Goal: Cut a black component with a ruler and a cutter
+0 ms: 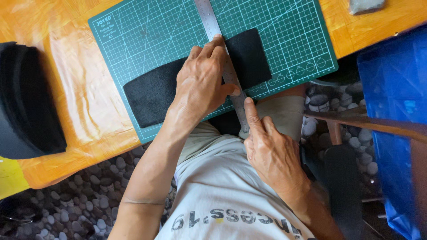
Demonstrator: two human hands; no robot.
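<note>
Two bare hands work at the near edge of an orange wooden table point(89, 111) with a glossy, grained top. On it lies a green cutting mat point(155, 31), rectangular, printed with a fine white grid. A strip of black felt point(151, 91), fuzzy and matte with rounded corners, lies across the mat, slanting up to the right. A steel ruler point(209, 20), narrow, flat and shiny, crosses the felt and runs past the mat's near edge.

Left hand point(202, 84): spread flat, palm down, pressing on the felt and the ruler, fingertips along the ruler's edge, thumb touching the ruler lower down; it grasps nothing.

Right hand point(271, 151): loosely curled, forefinger stretched out with its tip at the ruler's near end, just beyond the mat's edge; whether it holds anything cannot be told.

At the table's left end sits a stack of black curved pieces point(26, 98) of similar fuzzy material. A grey stone-like block point(364, 5) lies at the far right corner. Blue plastic sheeting point(396, 89) stands to the right, over a floor of rounded pebbles point(84, 195)
</note>
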